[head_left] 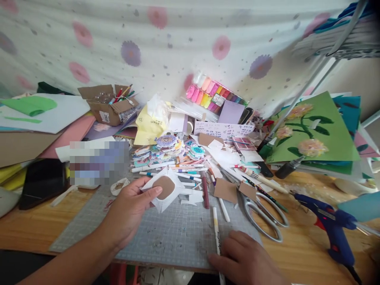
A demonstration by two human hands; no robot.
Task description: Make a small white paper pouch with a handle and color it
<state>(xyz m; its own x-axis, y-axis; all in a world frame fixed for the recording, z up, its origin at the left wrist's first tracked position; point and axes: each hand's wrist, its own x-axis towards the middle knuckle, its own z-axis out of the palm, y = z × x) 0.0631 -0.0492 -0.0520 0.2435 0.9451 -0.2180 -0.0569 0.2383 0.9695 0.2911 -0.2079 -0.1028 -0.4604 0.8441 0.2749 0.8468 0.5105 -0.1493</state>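
Note:
My left hand (pixel 130 202) pinches a piece of white paper (pixel 162 206) with a round brown cardboard disc (pixel 164 187) on it, thumb on the disc's edge. The paper's edges stick out unevenly around the disc. At the front edge of the grey cutting mat (pixel 178 229), my right hand (pixel 242 257) is curled, slightly blurred, around the lower part of a white marker (pixel 216 227). Its thumb crosses the marker, and the other fingers are partly hidden. Near this hand are grey-handled scissors (pixel 263 215), their blades covered by cardboard pieces (pixel 225 190).
A blue glue gun (pixel 329 225) with a red light stands at the right. Several markers, paper scraps and a pile of colourful cutouts (pixel 157 154) cover the mat's back. Behind are a cardboard box (pixel 108 113) and a clay set (pixel 216 93). A black phone-like slab (pixel 44 182) lies left.

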